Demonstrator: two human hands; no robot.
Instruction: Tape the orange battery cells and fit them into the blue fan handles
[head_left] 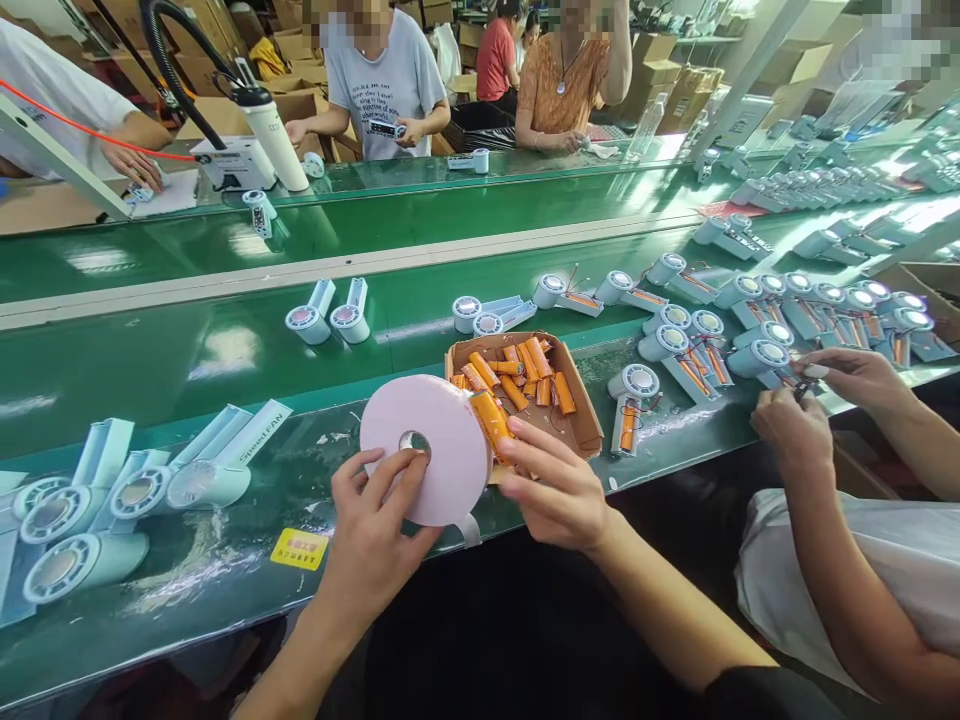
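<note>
A large roll of pale pink-white tape (454, 450) stands tilted in front of me, its loose end hanging at the bottom. My left hand (382, 525) grips the roll, fingertips at its centre hole. At the roll's right edge, my right hand (559, 490) holds an orange cylindrical battery (491, 422) against the tape; its thumb is hidden. Just behind is a cardboard box (589, 425) with several loose orange batteries (516, 392) with thin wires inside.
Light-blue fan housings (86, 565) lie at the left beside a yellow label (298, 548). More housings with batteries (628, 425) spread to the right, where a co-worker's hands (795, 420) work. A green conveyor belt (172, 350) runs behind; people sit across it.
</note>
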